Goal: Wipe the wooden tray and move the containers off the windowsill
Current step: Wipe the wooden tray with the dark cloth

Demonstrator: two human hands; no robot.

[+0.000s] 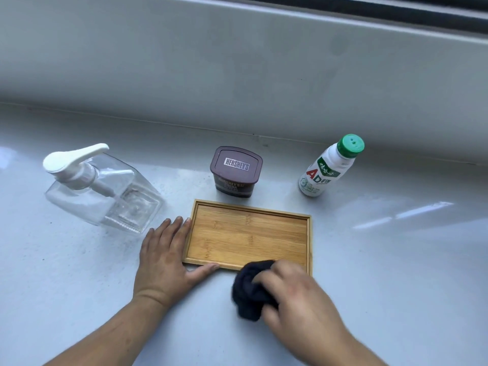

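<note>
while the left hand (166, 256) lies flat, fingers spread against the tray (250, 237) to steady it, the right hand (298, 294) bunches a dark cloth (250, 289) at the near rim. three containers wait behind.

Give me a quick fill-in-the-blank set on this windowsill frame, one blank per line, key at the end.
1. The right hand grips a dark ____.
2. The left hand steadies the wooden tray at its ____ end.
3. The white bottle has a ____ cap.
4. The clear pump bottle has a ____ pump head.

Missing words: cloth; left; green; white
</note>
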